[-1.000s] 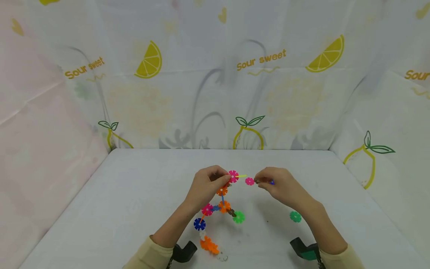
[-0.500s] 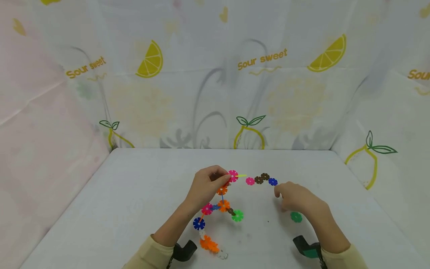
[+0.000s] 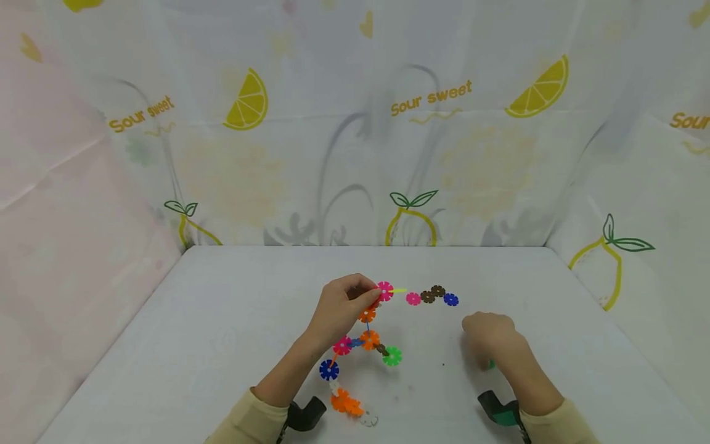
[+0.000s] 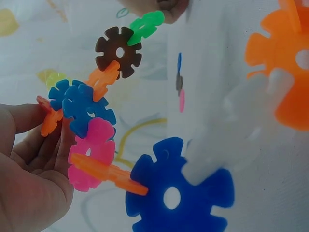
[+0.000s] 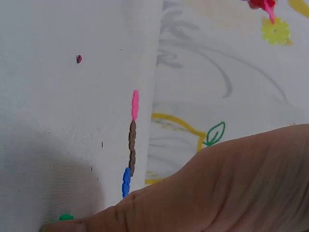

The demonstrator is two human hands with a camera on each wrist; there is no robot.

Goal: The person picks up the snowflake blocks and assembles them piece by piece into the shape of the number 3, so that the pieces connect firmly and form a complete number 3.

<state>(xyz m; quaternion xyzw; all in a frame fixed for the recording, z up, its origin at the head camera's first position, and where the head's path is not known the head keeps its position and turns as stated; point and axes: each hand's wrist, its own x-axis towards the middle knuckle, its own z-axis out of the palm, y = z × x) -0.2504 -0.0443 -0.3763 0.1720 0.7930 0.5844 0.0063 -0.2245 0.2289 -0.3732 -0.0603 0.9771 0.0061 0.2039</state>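
Note:
My left hand (image 3: 344, 305) pinches the upper part of a chain of notched plastic snowflake discs, near a pink disc (image 3: 385, 291). The chain hangs toward the front, through an orange disc (image 3: 370, 340), a bright green disc (image 3: 392, 356) and a dark blue disc (image 4: 169, 198). Over the right part of the table, my right hand (image 3: 490, 333) reaches down with its fingertips blurred. Below it a loose green disc (image 3: 491, 364) shows only in part. In the right wrist view, the thumb (image 5: 145, 212) overlaps this green disc (image 5: 66, 217); the other fingers are hidden.
Behind the hands a short row lies on the white table (image 3: 249, 320): a pink disc (image 3: 413, 299), brown discs (image 3: 428, 297) and a blue disc (image 3: 451, 300). Dark wrist mounts (image 3: 305, 414) show under both forearms. A lemon-print cloth (image 3: 310, 154) encloses the table.
My right hand has let go of the row of pink, brown and blue discs and moved right and nearer, over the loose green disc. The left hand keeps its hold almost unmoved.

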